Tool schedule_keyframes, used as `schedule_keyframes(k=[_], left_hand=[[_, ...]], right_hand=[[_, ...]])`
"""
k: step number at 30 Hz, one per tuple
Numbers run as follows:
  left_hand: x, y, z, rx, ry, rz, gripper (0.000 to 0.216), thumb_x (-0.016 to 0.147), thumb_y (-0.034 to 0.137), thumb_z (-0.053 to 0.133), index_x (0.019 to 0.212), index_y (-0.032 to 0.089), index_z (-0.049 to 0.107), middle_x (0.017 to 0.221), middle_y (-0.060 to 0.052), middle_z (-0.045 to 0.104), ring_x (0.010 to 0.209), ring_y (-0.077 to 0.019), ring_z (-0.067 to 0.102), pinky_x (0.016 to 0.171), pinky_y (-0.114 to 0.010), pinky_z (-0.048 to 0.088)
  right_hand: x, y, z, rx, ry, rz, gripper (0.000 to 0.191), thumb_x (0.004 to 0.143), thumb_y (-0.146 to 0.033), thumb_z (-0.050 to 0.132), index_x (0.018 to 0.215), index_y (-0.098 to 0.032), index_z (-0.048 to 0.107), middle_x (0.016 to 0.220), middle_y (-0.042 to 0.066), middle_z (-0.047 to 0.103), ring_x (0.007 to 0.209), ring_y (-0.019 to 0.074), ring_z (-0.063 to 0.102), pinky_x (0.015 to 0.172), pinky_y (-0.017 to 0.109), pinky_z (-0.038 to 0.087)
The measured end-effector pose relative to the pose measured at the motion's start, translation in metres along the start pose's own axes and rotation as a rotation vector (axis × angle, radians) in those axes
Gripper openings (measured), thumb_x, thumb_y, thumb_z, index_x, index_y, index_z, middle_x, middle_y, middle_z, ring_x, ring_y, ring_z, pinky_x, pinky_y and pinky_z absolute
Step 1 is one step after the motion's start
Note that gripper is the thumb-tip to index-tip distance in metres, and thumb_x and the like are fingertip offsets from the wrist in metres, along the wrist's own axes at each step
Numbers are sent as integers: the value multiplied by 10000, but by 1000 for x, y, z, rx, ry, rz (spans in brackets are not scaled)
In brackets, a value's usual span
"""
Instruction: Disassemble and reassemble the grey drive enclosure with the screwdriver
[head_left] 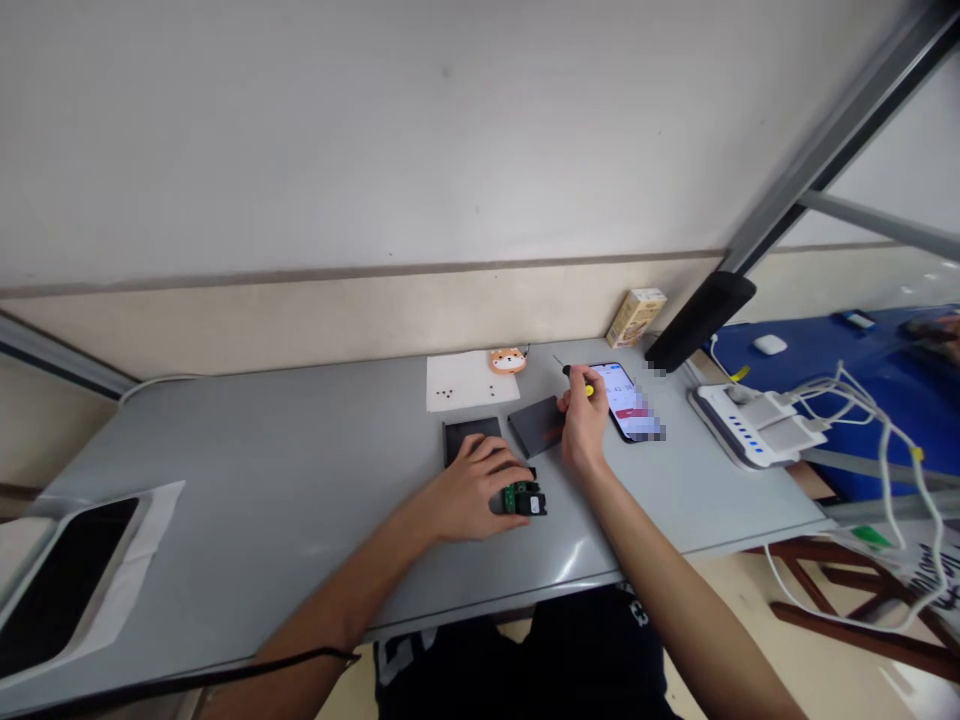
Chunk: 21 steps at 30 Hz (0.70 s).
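Note:
My left hand (pixel 472 490) is closed around a small green circuit board with black parts (pixel 525 497), its thumb and fingers at the board's sides. Beneath and behind those fingers lies a flat black cover (pixel 466 432), partly hidden. In my right hand (pixel 585 425) is a screwdriver (pixel 568 370) with a black and yellow handle, its thin shaft pointing up and left. A second dark flat panel (pixel 536 425) rests on the table beside this hand; whether the fingers touch it I cannot tell. Several tiny dark screws (pixel 445 393) sit on a white sheet (pixel 465 368).
An orange animal-faced case (pixel 508 361) lies on the sheet's corner. Right of my right hand is a lit phone (pixel 624 400). A small carton (pixel 636 317), a black cylinder (pixel 701 320) and a power strip with cables (pixel 742 430) stand farther right. A dark-screened tablet (pixel 67 590) occupies the left.

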<state>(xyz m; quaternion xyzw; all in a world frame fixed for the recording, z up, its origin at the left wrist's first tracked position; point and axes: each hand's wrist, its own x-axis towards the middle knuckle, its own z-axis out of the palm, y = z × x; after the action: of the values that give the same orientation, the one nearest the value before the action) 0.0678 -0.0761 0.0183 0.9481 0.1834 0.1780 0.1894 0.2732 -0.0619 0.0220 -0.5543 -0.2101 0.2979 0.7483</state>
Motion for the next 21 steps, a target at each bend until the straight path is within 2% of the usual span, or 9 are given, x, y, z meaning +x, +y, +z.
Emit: schedule_keyframes(k=[5,10,12,14,17,19,21], left_hand=[[0,-9,-6,35,-4,-46,491,794,494,816,1221,293,681,1205,-53,726,1230,-293,544,1080,-495,343],[-2,-10,-11,57,-14,-38,542,770,545,830,1219,280,679,1202,-50,736,1214,-293,560,1068,-492,335],[-2,-10,-14,48,2,-44,507,817,559,783,1228,281,679,1198,-49,738,1214,-282,565,1065,-481,345],[-2,-12,-19,54,42,-69,390,910,525,693,1216,283,683,1190,-47,737,1214,-266,572,1062,-464,355],[-2,-22,-26,129,144,-156,241,1015,400,548,1158,276,699,1155,-55,731,1181,-251,592,1053,-456,370],[-5,-33,-31,202,212,-248,234,1023,343,508,1117,268,710,1131,-70,712,1125,-252,607,1021,-457,397],[-10,-45,-35,277,260,-343,240,1006,323,509,1100,253,718,1120,-95,675,1079,-265,607,978,-459,427]], right_hand=[[-1,5,2,-22,80,-62,421,805,-513,703,1071,-263,493,778,-73,461,557,78,383,535,221,375],[-1,9,1,30,57,-43,413,845,-499,678,1116,-296,441,695,-102,416,521,82,379,533,219,375],[-1,8,0,50,35,-35,409,877,-528,637,1154,-300,442,651,-110,376,508,87,368,515,217,355],[-1,5,1,56,20,-32,410,896,-554,603,1180,-291,468,658,-100,382,499,83,364,492,219,336],[-2,1,2,47,4,-39,409,903,-570,586,1189,-283,521,787,-59,476,503,58,385,465,219,314],[-5,0,2,27,-22,-45,394,908,-569,582,1178,-286,537,860,-44,506,512,48,404,460,218,310],[-8,1,3,8,-40,-54,360,913,-557,586,1139,-282,534,829,-53,495,520,53,410,476,218,329]])
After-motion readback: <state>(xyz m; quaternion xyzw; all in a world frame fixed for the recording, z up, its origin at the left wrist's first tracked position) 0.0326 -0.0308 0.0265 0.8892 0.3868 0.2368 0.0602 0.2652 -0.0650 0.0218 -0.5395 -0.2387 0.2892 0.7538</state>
